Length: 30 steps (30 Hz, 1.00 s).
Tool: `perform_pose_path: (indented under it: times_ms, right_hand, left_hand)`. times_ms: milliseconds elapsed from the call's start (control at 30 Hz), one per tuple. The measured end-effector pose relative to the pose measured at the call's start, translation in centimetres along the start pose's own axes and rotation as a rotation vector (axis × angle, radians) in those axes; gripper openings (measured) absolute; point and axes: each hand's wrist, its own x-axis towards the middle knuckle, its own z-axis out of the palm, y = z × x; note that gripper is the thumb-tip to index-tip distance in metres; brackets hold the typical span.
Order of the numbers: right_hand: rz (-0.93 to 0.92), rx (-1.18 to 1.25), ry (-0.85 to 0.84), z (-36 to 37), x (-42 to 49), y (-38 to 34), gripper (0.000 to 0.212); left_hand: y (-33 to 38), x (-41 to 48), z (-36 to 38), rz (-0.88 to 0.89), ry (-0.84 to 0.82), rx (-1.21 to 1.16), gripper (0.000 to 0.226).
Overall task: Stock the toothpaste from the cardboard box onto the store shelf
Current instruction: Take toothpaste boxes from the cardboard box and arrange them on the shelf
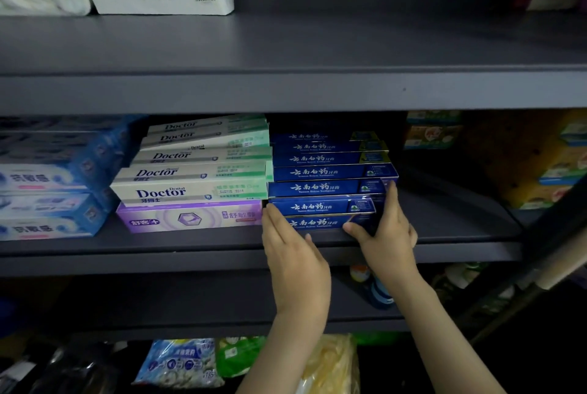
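Apparently flat, left hand [290, 250] and right hand [388, 236] flank toothpaste stack [317, 172].

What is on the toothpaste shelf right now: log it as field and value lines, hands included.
shelf: grey, middle level, holds every stack below
dark blue stack: toothpaste boxes lying flat, fronts outward
left hand: fingers straight against the stack's left end, low down
right hand: fingers straight against the stack's right end, thumb on the bottom box's front
Doctor stack: left of the dark blue stack, resting on a purple box
light blue boxes: far left
cardboard box: not in view
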Motion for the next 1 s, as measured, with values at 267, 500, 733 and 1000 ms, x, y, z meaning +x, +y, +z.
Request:
perform_pose_path:
  times_ms: [267, 500, 733, 1000]
  right_hand:
    - [0.063, -0.073, -0.043, -7.6, -6.2, -1.6, 0.071]
    - [0.018, -0.239, -0.101, -23.2, -14.4, -3.0, 0.036]
    - [0.022, -0.253, -0.001, -42.7, -19.6, -0.7, 0.037]
    - [-0.009, -0.351, 0.15, -63.4, -24.8, 8.1, 0.036]
  left_hand:
    - [3.9, -4.4, -3.3, 0.064, -0.289, 0.23, 0.058]
    - [16.1, -12.4, -6.5, 0.318, -0.697, 0.344, 0.045]
    - [31.6, -24.8, -5.2, 0.578, -0.775, 0.29, 0.046]
    - [47.9, -36.9, 1.3, 0.73, -0.764, 0.153, 0.049]
